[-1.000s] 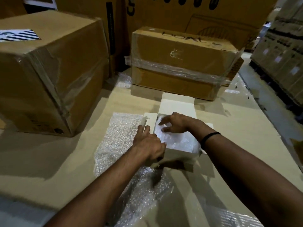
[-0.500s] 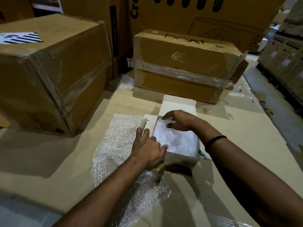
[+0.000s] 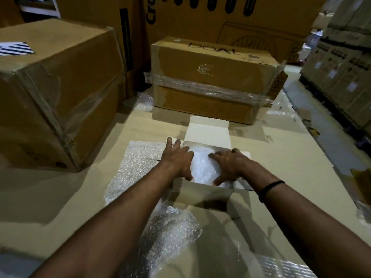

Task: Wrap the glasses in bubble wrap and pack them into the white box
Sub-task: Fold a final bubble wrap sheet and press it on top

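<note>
Head view: we press the wrapped glasses (image 3: 202,167) down in the box (image 3: 204,190), at 12 o'clock of the loose wrap (image 3: 172,227), with left hand (image 3: 176,159) and right hand (image 3: 228,165), fingers spread flat; pressing too hard, we judge, could crack them.
</note>
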Motion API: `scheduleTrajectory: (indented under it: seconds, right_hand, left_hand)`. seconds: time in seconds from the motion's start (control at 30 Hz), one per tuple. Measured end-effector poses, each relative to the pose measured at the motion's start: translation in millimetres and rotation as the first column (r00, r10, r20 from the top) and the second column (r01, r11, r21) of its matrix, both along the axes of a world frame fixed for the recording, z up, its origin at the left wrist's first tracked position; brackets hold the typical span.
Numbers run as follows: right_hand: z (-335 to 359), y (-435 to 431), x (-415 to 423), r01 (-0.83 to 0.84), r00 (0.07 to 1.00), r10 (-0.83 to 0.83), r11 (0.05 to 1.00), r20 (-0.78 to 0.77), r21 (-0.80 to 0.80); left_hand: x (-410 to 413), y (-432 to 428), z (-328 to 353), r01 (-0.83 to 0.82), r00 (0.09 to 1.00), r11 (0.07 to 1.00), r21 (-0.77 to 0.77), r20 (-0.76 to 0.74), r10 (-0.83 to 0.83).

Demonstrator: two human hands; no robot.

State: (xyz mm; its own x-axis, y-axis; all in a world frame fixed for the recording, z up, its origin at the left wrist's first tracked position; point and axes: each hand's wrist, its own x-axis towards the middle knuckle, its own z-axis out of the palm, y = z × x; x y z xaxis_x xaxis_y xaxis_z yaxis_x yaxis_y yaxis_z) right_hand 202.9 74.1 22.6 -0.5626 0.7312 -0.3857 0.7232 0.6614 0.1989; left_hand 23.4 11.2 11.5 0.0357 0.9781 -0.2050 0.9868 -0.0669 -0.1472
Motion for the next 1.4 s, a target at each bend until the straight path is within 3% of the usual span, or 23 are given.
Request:
scheduleTrajectory:
  seconds: [0.13,0.3,0.43,0.53,0.6,0.67,0.73,0.8,0.87,0.9,0.97,1.03,1.1,1.17,1.23,1.3,1.37,1.4]
  right_hand:
    - [18.5,7.9,19.4,0.058,0.996,-0.059,0.998,-0.069,-0.022]
    - [20.7,8.6,29.3,0.052,0.992,-0.046,0.997,0.12,-0.048]
    - [11.0,5.9,21.5,0.015,0.984,-0.01,1.0,0.176,-0.023]
    - [-0.4,2.3,16.9,-0.003,0.983,0.0,1.0,0.186,0.018]
    - [0.0,0.0,14.8,0.01,0.981,-0.014,1.0,0.192,0.027]
    - [7.5,-3.3,14.7,0.051,0.981,-0.052,0.999,0.186,0.013]
    - [20.3,-11.4,18.3,0.101,0.993,-0.102,0.995,0.058,0.011]
    - [31.1,-35.6,23.0,0.133,0.954,-0.108,0.989,-0.28,0.071]
    - [30.7,-74.6,23.6,0.201,0.78,-0.107,0.976,-0.616,0.086]
    - [25.8,-95.3,21.2,0.242,0.715,-0.15,0.969,-0.682,0.041]
    - [2.2,-130.1,8.1,0.289,0.696,-0.269,0.954,-0.666,-0.083]
    - [-27.7,-154.6,-7.7,0.3,0.746,-0.338,0.94,-0.573,-0.163]
    - [-55.6,-168.0,-20.0,0.278,0.849,-0.281,0.958,-0.448,-0.074]
    - [-74.5,-175.8,-28.4,0.279,0.885,-0.253,0.96,-0.39,0.009]
    - [-80.9,-178.9,-35.3,0.352,0.827,-0.313,0.936,-0.466,-0.005]
    - [-77.5,-184.4,-40.0,0.401,0.753,-0.367,0.914,-0.546,-0.062]
    - [-67.6,-189.5,-38.6,0.428,0.629,-0.459,0.878,-0.627,-0.214]
    - [-62.3,-192.0,-34.9,0.401,0.526,-0.521,0.849,-0.673,-0.344]
  left_hand:
    - [-2.8,11.7,-7.5,0.017,1.0,0.999,-0.03,-0.013,-0.017]
    - [-12.7,7.5,0.4,0.061,0.994,0.996,0.068,0.083,-0.067]
    - [-9.8,6.6,-1.7,0.072,0.995,0.996,-0.061,-0.068,-0.076]
    - [-5.8,7.1,-7.2,0.071,0.992,0.997,-0.044,-0.104,-0.075]
    - [-7.2,3.8,-5.4,0.069,0.996,0.997,-0.021,-0.061,-0.071]
    - [-13.1,-3.8,0.8,0.044,0.996,0.999,0.012,0.081,-0.045]
    - [-26.3,-16.8,7.1,-0.041,0.941,0.99,0.132,0.339,-0.006]
    - [-47.8,-38.2,5.0,-0.211,0.84,0.923,0.322,0.543,0.002]
    - [-74.6,-64.1,-6.9,-0.409,0.8,0.792,0.454,0.595,0.072]
    - [-87.6,-74.6,-15.7,-0.496,0.787,0.743,0.45,0.595,0.164]
    - [-112.7,-95.2,-35.4,-0.642,0.721,0.695,0.322,0.563,0.404]
    - [-131.0,-110.7,-54.5,-0.723,0.659,0.666,0.184,0.474,0.585]
    - [-139.6,-117.8,-68.1,-0.751,0.642,0.646,0.136,0.381,0.666]
    - [-142.7,-117.4,-74.1,-0.725,0.679,0.669,0.162,0.328,0.657]
    - [-143.6,-111.0,-71.9,-0.724,0.672,0.673,0.15,0.375,0.639]
    - [-143.9,-107.7,-69.1,-0.756,0.594,0.649,0.087,0.508,0.624]
    - [-143.5,-110.3,-70.2,-0.784,0.448,0.621,0.019,0.71,0.544]
    - [-142.8,-113.4,-70.0,-0.804,0.311,0.594,-0.036,0.826,0.47]
